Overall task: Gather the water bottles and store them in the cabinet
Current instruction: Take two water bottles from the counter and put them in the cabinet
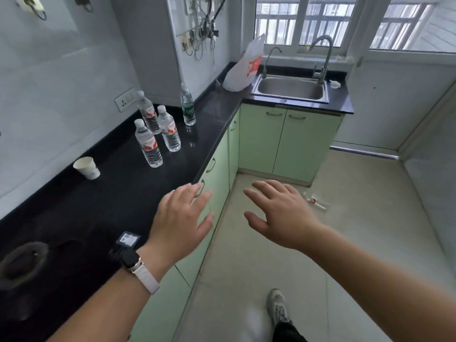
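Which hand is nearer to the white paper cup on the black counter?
The left hand. It hovers open over the counter edge, right of the paper cup. The right hand is farther right, open above the floor.

Black countertop, pale green cabinet doors, red-and-white bottle labels
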A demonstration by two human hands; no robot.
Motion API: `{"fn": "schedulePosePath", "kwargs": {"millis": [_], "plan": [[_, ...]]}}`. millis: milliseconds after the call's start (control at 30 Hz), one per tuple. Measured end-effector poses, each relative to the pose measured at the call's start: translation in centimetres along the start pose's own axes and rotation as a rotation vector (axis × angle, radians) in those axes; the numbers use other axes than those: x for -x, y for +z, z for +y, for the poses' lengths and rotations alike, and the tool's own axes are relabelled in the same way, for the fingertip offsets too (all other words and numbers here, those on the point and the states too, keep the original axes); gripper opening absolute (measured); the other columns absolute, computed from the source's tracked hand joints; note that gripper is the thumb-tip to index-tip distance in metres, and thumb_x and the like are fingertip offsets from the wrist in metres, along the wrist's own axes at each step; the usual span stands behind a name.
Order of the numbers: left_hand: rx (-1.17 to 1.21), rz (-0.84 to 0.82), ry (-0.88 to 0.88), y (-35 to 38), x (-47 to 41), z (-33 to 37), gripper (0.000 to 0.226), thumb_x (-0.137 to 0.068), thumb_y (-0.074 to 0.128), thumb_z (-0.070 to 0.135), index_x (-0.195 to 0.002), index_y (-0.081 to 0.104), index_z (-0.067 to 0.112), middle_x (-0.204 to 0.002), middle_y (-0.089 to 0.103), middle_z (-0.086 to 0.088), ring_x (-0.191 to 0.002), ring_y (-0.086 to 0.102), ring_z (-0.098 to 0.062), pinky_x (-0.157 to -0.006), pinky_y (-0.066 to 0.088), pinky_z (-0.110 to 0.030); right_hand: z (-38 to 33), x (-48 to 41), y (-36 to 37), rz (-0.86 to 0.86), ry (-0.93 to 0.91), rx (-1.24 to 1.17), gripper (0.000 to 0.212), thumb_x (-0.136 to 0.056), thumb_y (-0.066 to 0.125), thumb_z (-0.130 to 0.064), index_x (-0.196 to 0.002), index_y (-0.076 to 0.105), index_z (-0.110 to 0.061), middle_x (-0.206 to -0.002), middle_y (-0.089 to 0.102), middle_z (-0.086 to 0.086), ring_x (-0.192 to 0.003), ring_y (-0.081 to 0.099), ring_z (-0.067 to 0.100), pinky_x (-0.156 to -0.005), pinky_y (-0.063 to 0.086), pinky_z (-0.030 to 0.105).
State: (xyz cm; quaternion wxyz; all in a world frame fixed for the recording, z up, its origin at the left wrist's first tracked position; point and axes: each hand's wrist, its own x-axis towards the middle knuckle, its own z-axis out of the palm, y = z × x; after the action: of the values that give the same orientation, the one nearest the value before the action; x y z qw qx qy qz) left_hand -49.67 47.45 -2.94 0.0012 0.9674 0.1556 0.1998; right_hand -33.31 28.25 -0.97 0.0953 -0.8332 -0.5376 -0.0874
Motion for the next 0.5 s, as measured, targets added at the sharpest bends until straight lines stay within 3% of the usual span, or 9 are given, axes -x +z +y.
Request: {"fn": "schedulePosePath", "kwargs": {"millis": [500], "plan": [[-0.143, -0.069, -0.329, 6.6, -15.9, -0.1, 0.05, -0.09, 0.049, 0.044, -0.128, 0.066, 0.017, -0.13, 0.063, -0.009, -0.122, 0.057, -0.031, -0.099, 0.047, -0.049, 15.2, -20.1, 5.0, -0.081, -0.282, -0.118, 0.058, -0.092, 0.036, -0.057, -0.136, 0.053, -0.024, -0.136, 0.057, 0.003, -0.126, 0.051, 0.027, -0.101, 0.041, 0.043]]}}
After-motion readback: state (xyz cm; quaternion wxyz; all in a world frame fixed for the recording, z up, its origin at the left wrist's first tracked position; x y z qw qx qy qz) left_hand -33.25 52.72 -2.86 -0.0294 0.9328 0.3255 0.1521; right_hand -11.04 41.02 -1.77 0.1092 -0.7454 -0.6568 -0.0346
